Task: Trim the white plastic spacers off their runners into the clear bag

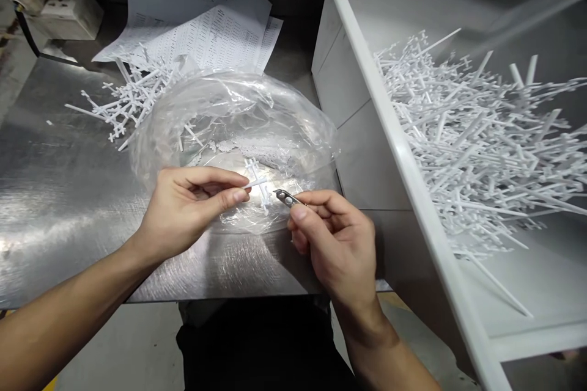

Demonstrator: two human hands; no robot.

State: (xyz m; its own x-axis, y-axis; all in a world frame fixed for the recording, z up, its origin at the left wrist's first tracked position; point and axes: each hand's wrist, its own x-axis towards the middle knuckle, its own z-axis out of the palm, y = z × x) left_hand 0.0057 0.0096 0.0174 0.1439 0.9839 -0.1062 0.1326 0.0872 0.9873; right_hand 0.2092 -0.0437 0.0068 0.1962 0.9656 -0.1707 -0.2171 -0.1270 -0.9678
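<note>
Between thumb and fingers my left hand [197, 208] pinches the stem of a small white plastic sprue [260, 186], whose branches carry little parts. My right hand [337, 232] grips a metal nail clipper [287, 198], its jaws pointing left, close to the sprue's right side with a slight gap. Both hands are over the open mouth of a clear plastic bag [293, 98]. Inside the bag lie many small grey-white pieces [257, 149], too small to tell apart.
A large white bin [413, 195] at the right holds a heap of white sprues [486, 146]. More white sprues [132, 95] lie behind the bag on the metal table [55, 195]. Printed sheets [197, 30] are at the back, and a power socket [68, 9] at the far left.
</note>
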